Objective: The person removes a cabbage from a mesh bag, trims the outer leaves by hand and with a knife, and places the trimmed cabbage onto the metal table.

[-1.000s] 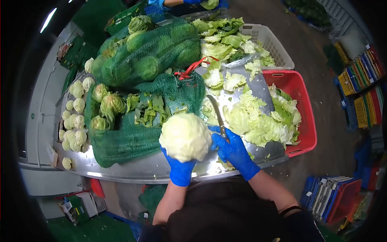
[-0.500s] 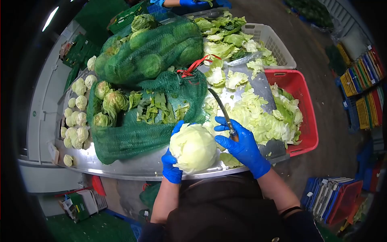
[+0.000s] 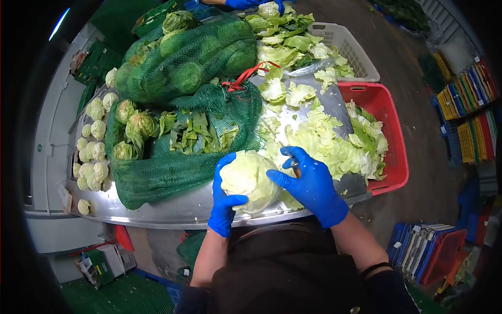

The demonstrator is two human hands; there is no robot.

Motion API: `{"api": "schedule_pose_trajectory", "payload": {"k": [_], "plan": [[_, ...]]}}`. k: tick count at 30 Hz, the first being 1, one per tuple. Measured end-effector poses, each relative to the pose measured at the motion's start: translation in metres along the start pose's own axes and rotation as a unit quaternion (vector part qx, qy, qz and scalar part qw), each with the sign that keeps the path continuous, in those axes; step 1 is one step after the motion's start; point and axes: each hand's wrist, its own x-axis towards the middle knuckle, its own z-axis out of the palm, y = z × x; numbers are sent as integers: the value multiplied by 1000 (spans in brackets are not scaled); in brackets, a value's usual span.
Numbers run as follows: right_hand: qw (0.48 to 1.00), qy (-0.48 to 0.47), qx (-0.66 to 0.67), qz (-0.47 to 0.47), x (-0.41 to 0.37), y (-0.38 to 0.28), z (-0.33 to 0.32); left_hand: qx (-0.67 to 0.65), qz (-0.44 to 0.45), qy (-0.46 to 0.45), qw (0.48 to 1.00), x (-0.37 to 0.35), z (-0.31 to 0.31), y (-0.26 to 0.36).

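My left hand (image 3: 223, 205), in a blue glove, is closed around the left side of a pale, stripped cabbage (image 3: 248, 184) at the table's front edge. My right hand (image 3: 315, 189), gloved alike, grips a knife (image 3: 297, 168); only a bit near its handle shows, and the blade is hard to make out. The right thumb reaches the cabbage's upper right side. Loose cabbage leaves (image 3: 314, 137) lie just beyond my right hand. An opened green net bag (image 3: 157, 180) with leafy cabbages and leaf scraps lies left of my left hand.
A full net bag of cabbages (image 3: 188, 77) lies farther back. Trimmed cabbages (image 3: 94, 175) line the metal table's (image 3: 172, 213) left end. A red crate (image 3: 401, 141) of leaves and a white crate (image 3: 361, 60) stand right. Another person's blue-gloved hands (image 3: 243, 4) work at the far side.
The curved knife blade, raised before, has turned out of clear view behind my right hand. My right thumb has come to the cabbage. My left thumb now lies across its front, and the cabbage has turned.
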Motion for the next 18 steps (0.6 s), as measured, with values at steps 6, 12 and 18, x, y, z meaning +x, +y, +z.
{"api": "schedule_pose_trajectory", "payload": {"k": [6,12,18], "plan": [[989,-142,3,47,2,13,0,135,71,-44,987,1,-13,-8],[980,30,-197,-16,6,101,-2,49,25,-51,997,-8,-14,-7],[894,-217,326,217,0,42,-6,300,190,-196,914,2,14,23]]}}
